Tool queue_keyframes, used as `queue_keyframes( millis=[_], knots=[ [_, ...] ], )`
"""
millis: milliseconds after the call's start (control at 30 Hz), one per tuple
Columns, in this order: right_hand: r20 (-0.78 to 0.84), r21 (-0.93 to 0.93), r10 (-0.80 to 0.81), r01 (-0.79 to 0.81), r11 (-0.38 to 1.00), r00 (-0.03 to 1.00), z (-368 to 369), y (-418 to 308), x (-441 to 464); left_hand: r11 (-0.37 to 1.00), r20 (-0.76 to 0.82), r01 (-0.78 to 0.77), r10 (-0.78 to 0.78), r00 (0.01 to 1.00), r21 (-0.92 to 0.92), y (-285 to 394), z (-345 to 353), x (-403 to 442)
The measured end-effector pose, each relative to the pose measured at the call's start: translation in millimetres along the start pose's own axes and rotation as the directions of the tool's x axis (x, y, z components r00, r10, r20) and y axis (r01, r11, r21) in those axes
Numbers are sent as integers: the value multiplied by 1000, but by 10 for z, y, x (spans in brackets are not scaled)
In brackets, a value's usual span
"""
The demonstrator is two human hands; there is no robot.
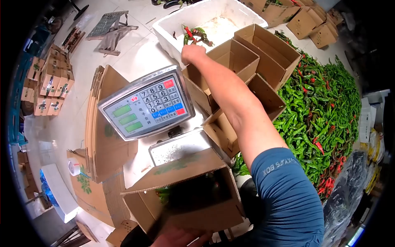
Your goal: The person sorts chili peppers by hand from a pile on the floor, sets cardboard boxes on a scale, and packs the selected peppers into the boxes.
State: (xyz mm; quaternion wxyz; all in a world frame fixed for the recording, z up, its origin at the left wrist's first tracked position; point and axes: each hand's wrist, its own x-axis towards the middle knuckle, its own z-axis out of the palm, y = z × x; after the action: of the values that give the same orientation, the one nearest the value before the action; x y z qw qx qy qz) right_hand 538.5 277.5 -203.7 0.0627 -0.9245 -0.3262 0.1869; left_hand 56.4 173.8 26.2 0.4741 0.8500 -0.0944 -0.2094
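Note:
My right hand [193,54] reaches out to the near rim of a white foam box [242,18]. Its fingers are closed, right beside a few red and green peppers [197,35] in that box; the hand's back hides what it may hold. At the bottom, my left hand [179,237] is dim and blurred against the near side of an open cardboard box [181,171]. Some green shows in that box's dark inside. A scale display [146,103] with a keypad stands between the cardboard box and the foam box, above a metal weighing plate [179,147].
Several open cardboard boxes [267,53] stand under and beside my right arm. A large heap of green and red peppers [317,111] spreads to the right. Folded cardboard [117,123] leans left of the scale. A small stool [109,31] stands at the upper left.

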Motion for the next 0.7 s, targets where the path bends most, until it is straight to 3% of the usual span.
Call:
queue_keyframes(
  millis=[133, 233, 333, 400, 433, 467, 500, 600, 667, 700],
  knots=[
    [-156, -29, -66, 62, 998, 986, -14, -39, -153, 999, -111, -51, 53, 992, 18, 2, 96, -86],
    [-296, -35, -152, 149, 988, 943, -95, 29, -385, 997, -75, 58, -62, 995, -55, -6, 26, -104],
    [-399, -75, -195, 180, 981, 896, -165, 127, -628, 989, -239, 30, 6, 971, 146, 39, -151, 15],
    [-412, -143, -241, 199, 969, 879, -213, 217, -821, 981, -349, 173, -133, 928, 84, 296, -402, 147],
    [-427, -176, -272, 216, 961, 862, -242, 283, -909, 947, -352, 179, -78, 933, 266, 291, -469, 183],
    [-463, -218, -311, 234, 948, 830, -304, 364, -999, 920, -413, 78, 96, 906, 385, 169, -607, 194],
    [-495, -260, -352, 251, 932, 795, -374, 461, -1097, 866, -434, 84, 161, 886, 493, 215, -817, 295],
    [-578, -310, -423, 292, 905, 698, -485, 742, -1422, 866, -601, 214, 119, 791, 453, 234, -1315, 645],
    [-625, -334, -485, 353, 874, 611, -508, 881, -1740, 824, -622, 265, 130, 772, 501, 283, -1727, 1015],
    [-639, -348, -507, 370, 862, 578, -510, 908, -1881, 873, -676, 275, 80, 733, 402, 200, -1917, 1236]
  ],
)
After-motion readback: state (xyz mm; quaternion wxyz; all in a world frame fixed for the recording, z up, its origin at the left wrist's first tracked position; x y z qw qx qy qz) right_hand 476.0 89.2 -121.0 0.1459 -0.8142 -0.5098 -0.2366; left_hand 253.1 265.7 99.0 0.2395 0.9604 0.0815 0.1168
